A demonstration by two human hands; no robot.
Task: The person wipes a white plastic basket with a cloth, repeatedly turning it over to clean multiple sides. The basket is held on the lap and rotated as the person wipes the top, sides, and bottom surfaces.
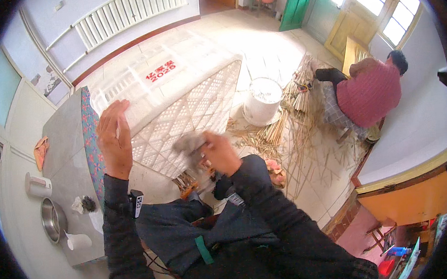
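Observation:
My left hand (pixel 115 140) is raised beside the near-left end of a large white plastic lattice crate (pixel 191 112). Its thumb stands apart from the fingers and it holds nothing; whether it touches the crate is unclear. My right hand (pixel 222 153) is in front of the crate's near side, its fingers closed on a grey object (pixel 189 143). Motion blur hides what kind of object that is. Red writing marks the crate's top. Beneath my right hand, near my feet, an orange thing with thin prongs (pixel 186 184) is partly hidden.
A white bucket (pixel 261 102) stands right of the crate among loose straw stalks (pixel 304 134). Beyond it sits another person (pixel 370 88) on a low seat. At left, a grey tabletop (pixel 64 149) bears a steel bowl (pixel 54 221), a white jug (pixel 38 185) and a white cup (pixel 79 241).

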